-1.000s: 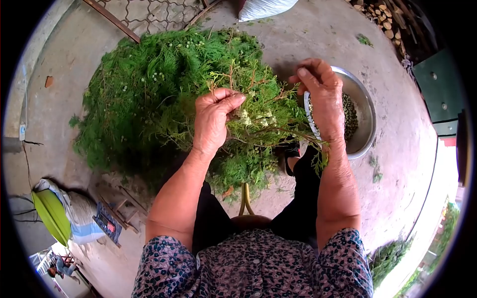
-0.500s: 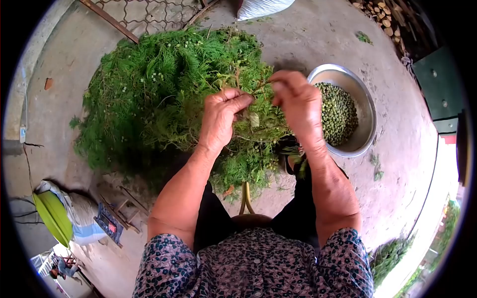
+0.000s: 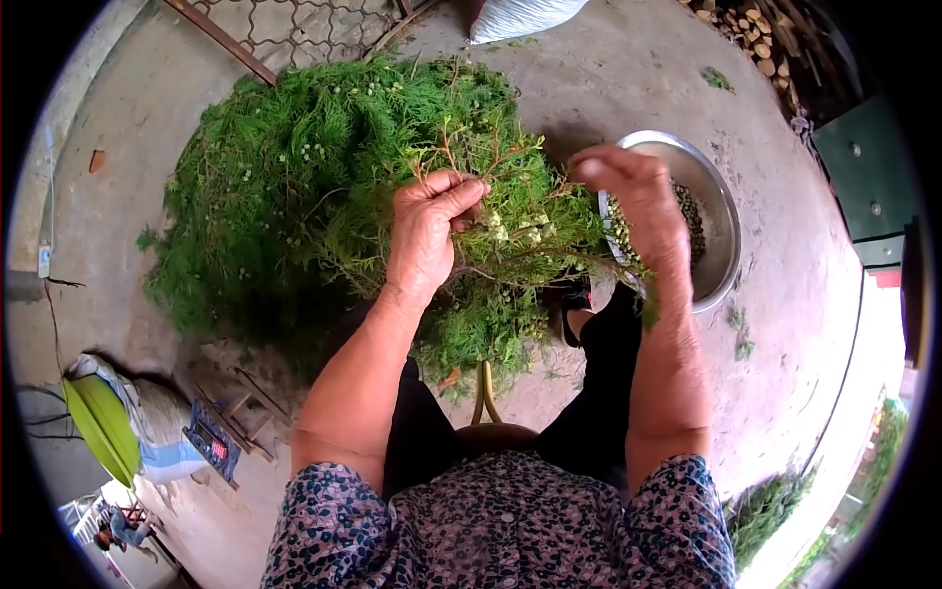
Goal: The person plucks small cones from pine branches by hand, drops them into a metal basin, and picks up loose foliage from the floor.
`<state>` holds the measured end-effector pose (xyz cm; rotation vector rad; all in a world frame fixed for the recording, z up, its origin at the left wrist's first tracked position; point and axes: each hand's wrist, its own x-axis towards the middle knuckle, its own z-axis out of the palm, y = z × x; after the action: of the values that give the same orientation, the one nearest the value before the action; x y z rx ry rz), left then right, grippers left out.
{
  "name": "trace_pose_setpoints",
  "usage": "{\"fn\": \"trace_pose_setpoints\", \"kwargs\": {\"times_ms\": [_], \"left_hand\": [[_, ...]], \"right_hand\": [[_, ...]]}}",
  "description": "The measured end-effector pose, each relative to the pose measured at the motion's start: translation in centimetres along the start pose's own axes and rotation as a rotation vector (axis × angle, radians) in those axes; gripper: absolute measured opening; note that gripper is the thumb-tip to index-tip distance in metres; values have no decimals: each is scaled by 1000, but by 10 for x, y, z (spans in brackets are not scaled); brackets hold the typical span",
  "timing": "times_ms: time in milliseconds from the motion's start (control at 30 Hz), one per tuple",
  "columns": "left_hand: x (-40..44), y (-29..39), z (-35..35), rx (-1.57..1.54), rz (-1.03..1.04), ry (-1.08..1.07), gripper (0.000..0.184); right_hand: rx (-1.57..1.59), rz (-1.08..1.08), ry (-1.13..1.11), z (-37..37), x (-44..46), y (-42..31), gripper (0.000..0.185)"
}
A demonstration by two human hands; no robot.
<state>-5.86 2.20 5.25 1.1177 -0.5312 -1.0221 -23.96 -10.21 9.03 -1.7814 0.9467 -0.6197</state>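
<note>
Your left hand (image 3: 429,226) pinches a leafy branch (image 3: 564,236) between thumb and fingertips, holding it above the right edge of the heap of greenery (image 3: 255,196) on the floor (image 3: 785,294). The branch stretches toward your right forearm, with pale green cones clustered just beside your left fingertips. Your right hand (image 3: 638,201) hangs over the bowl's left rim with its fingers bent; you cannot tell from here whether it grips anything. That metal bowl (image 3: 721,231) stands on the floor just beyond the heap's right edge, with loose green cones (image 3: 697,226) inside, partly hidden by your hand. Firewood (image 3: 760,39) is stacked toward the floor's far right corner.
</note>
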Motion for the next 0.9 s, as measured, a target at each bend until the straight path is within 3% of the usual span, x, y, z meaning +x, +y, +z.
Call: {"fn": "trace_pose_setpoints", "kwargs": {"times_ms": [167, 267, 333, 400, 467, 533, 633, 733, 800, 867, 900], "left_hand": [[-1, -4, -2, 16, 26, -29, 6], [-2, -2, 1, 36, 19, -28, 5], [-3, -1, 2, 42, 11, -12, 5], [-4, -1, 1, 65, 6, 36, 6], [0, 4, -5, 49, 23, 44, 7], [0, 6, -7, 32, 11, 33, 6], [1, 3, -9, -45, -14, 56, 9], [3, 5, -8, -70, -17, 98, 5], [6, 4, -9, -83, -1, 104, 5], [7, 3, -9, -100, 16, 109, 5], [7, 4, -9, -91, 25, 117, 5]], "right_hand": [[82, 61, -154, 36, -4, -12, 30], [30, 51, -141, 41, -3, -8, 22], [-271, -232, -14, 35, -3, -8, 15], [-481, -486, 282, 20, 5, 15, 15], [-482, -174, 494, -5, 3, 4, 17], [-600, -187, 743, -33, 7, 17, 23], [-1005, -44, 875, -67, 12, 49, 35], [-987, -170, 835, -58, 11, 43, 29], [-767, -176, 669, -47, 9, 32, 21], [-346, 32, 441, -30, 1, 3, 23], [-241, -12, 261, -23, 2, 4, 23]]}}
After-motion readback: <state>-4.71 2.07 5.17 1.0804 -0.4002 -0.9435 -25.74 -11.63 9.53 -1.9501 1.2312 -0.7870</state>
